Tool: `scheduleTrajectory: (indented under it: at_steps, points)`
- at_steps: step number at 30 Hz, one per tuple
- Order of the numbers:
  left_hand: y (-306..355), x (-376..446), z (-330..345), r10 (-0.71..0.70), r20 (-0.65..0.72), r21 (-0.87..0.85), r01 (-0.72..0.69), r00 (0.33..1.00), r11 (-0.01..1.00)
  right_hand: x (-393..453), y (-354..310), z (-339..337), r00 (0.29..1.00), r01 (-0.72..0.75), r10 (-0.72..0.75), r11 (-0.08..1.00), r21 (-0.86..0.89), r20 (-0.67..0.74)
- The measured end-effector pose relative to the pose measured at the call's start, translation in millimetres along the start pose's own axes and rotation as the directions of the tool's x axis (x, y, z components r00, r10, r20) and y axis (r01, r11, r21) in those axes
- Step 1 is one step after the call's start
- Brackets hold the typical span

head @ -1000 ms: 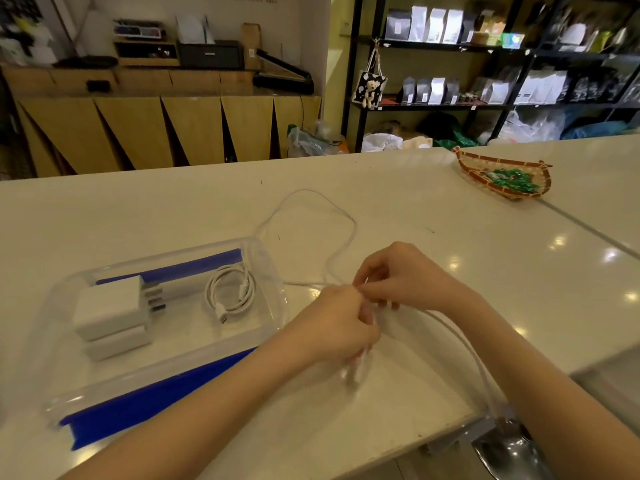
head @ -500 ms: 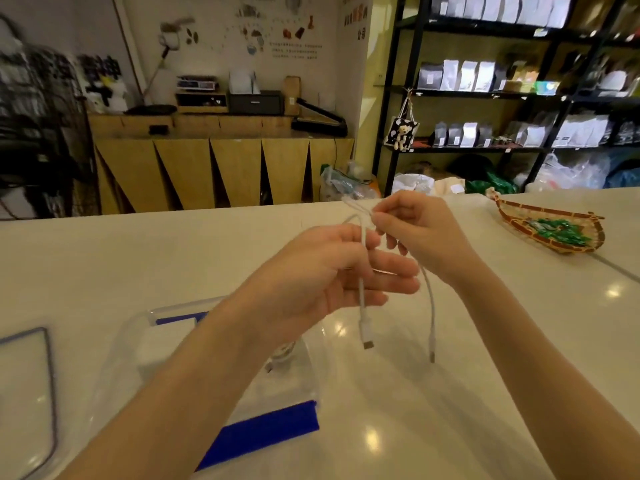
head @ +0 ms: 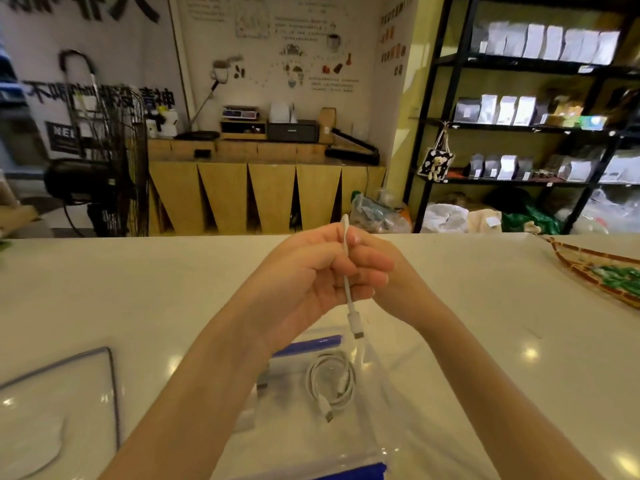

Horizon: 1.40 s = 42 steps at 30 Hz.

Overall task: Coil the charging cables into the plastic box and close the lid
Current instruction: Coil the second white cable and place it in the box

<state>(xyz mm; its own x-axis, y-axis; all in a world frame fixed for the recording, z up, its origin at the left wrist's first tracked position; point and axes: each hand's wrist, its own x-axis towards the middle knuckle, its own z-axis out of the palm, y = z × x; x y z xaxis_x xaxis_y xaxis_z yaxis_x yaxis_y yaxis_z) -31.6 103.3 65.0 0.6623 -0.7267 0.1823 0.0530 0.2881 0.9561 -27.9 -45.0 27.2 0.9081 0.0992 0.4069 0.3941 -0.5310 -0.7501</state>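
Both hands raised over bench (head: 104,292), left hand (head: 304,278) and right hand (head: 377,271) pinching white cable (head: 347,271); left forearm hides much of plastic box (head: 374,438), coiled cable (head: 332,382) visible inside

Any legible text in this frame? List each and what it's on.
"NE", cut off by a fan: small dark sign on the far left wall.
Large dark Chinese characters on that wall: partly hidden and blurred, not reliably readable.
White illustrated wall poster: print too small.
Labels on pale shelf pouches: too blurred.
White charging cable, clear plastic box: no markings seen.
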Motion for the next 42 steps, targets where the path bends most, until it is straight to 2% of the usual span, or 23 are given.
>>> scheduleTrajectory:
  at_steps: [2, 6, 8, 10, 12, 16, 18, 21, 23, 26, 27, 30, 32, 33, 35, 38, 40, 42]
  points:
    - [3, -5, -10, 0.054, -0.004, -0.012, -0.055, 0.999, 0.998, 4, 1, 7, 0.999, -0.043, 0.042, 0.995, 0.091, 0.016]
    - [13, -12, -31, 0.155, 0.037, -0.13, -0.149, 0.987, 0.98, 6, -10, 11, 0.998, 0.01, -0.022, 0.983, 0.182, 0.064]
    - [16, -12, -39, 0.216, 0.03, -0.208, -0.205, 0.976, 0.956, 2, -21, 12, 0.99, 0.025, -0.044, 0.99, 0.142, 0.132]
    - [17, -8, -45, 0.276, 0.011, -0.284, -0.261, 0.961, 0.922, -2, -28, 14, 0.969, -0.019, -0.006, 0.995, 0.101, 0.247]
    - [15, -4, -48, 0.314, -0.028, -0.36, -0.303, 0.949, 0.882, -5, -34, 19, 0.944, -0.021, 0.023, 1.0, -0.01, 0.329]
    - [10, 1, -49, 0.369, -0.135, -0.422, -0.39, 0.92, 0.819, -7, -43, 28, 0.923, 0.06, 0.05, 0.961, -0.271, 0.381]
    - [6, 3, -48, 0.376, -0.182, -0.304, -0.416, 0.909, 0.857, -8, -46, 27, 0.908, 0.072, 0.071, 0.944, -0.321, 0.412]
    - [-3, 7, -46, 0.425, -0.215, 0.116, -0.409, 0.879, 0.905, -11, -50, 18, 0.905, 0.146, 0.038, 0.907, -0.394, 0.423]
    - [-8, 7, -41, 0.472, -0.139, 0.384, -0.392, 0.87, 0.836, -13, -54, 11, 0.901, 0.168, 0.028, 0.898, -0.407, 0.434]
    - [-11, 6, -36, 0.529, -0.045, 0.667, -0.368, 0.847, 0.647, -14, -56, 0, 0.907, 0.187, -0.032, 0.924, -0.334, 0.42]
    - [-11, 5, -37, 0.523, -0.044, 0.706, -0.344, 0.851, 0.619, -14, -57, -3, 0.918, 0.212, -0.08, 0.927, -0.31, 0.389]
    - [-12, 4, -40, 0.451, -0.088, 0.717, -0.258, 0.888, 0.648, -15, -60, -11, 0.95, 0.283, -0.22, 0.909, -0.305, 0.223]
    - [-13, 4, -42, 0.397, -0.108, 0.72, -0.204, 0.911, 0.664, -14, -60, -13, 0.945, 0.326, -0.295, 0.883, -0.338, 0.139]
    - [-14, 5, -43, 0.345, -0.116, 0.692, -0.174, 0.931, 0.7, -13, -60, -13, 0.935, 0.354, -0.339, 0.859, -0.37, 0.108]
    - [-14, 8, -45, 0.17, -0.115, 0.545, -0.081, 0.979, 0.835, -11, -58, -13, 0.906, 0.395, -0.423, 0.81, -0.433, 0.037]
    - [-10, 6, -52, -0.09, 0.027, 0.354, 0.075, 0.996, 0.932, -7, -51, -14, 0.872, 0.417, -0.485, 0.801, -0.429, -0.059]
    - [-5, 0, -58, -0.154, 0.186, 0.231, 0.109, 0.97, 0.967, -3, -47, -14, 0.875, 0.412, -0.472, 0.843, -0.346, -0.108]
    - [2, -4, -61, -0.133, 0.381, 0.015, 0.138, 0.915, 0.99, -1, -42, -12, 0.899, 0.39, -0.411, 0.909, -0.149, -0.15]
